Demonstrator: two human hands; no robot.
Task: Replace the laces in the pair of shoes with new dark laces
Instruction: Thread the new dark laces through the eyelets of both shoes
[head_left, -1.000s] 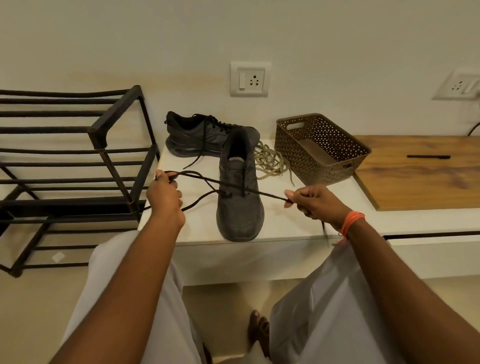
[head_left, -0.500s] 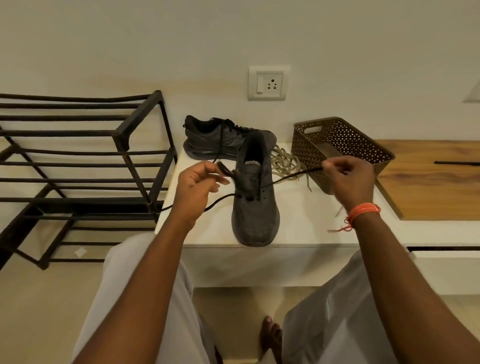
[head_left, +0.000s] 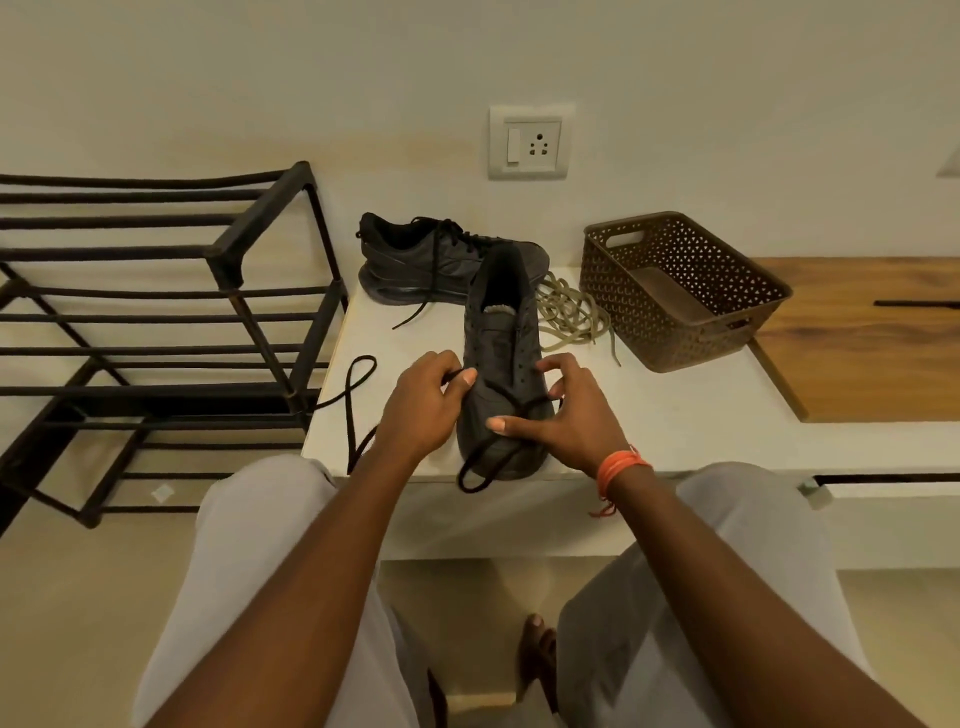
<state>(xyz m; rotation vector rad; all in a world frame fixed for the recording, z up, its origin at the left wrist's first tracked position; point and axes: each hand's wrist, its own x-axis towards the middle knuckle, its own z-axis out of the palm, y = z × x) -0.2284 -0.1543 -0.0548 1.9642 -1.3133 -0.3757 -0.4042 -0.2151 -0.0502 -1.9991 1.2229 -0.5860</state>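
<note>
At the centre of the frame a dark grey shoe (head_left: 504, 364) stands on the white counter (head_left: 675, 415), toe toward the person and hanging close to the near edge. The left hand (head_left: 423, 408) sits just left of the shoe with its fingers curled; thumb and forefinger pinch a dark lace (head_left: 358, 395) at the shoe's left side, and the rest of that lace trails off to lower left, looping over the counter's corner. The right hand (head_left: 566, 410) rests on the shoe's right side, fingers bent over the eyelet area and thumb stretched left across the toe. A loop of the same dark lace runs under that thumb and hangs over the toe past the counter edge; the fingers seem to pinch the lace near the eyelets, though shoe and lace are both dark there and it is hard to be sure. An orange thread band (head_left: 618, 465) circles the right wrist.

Behind, toward upper centre, the second shoe (head_left: 441, 260) lies sideways, already threaded with a dark lace. A heap of pale old laces (head_left: 571, 317) lies between the shoes and a brown perforated basket (head_left: 680, 291) at right. A black metal rack (head_left: 156, 312) fills the left of the frame, a wooden board (head_left: 872, 353) the far right, and a wall socket (head_left: 530, 143) sits above.
</note>
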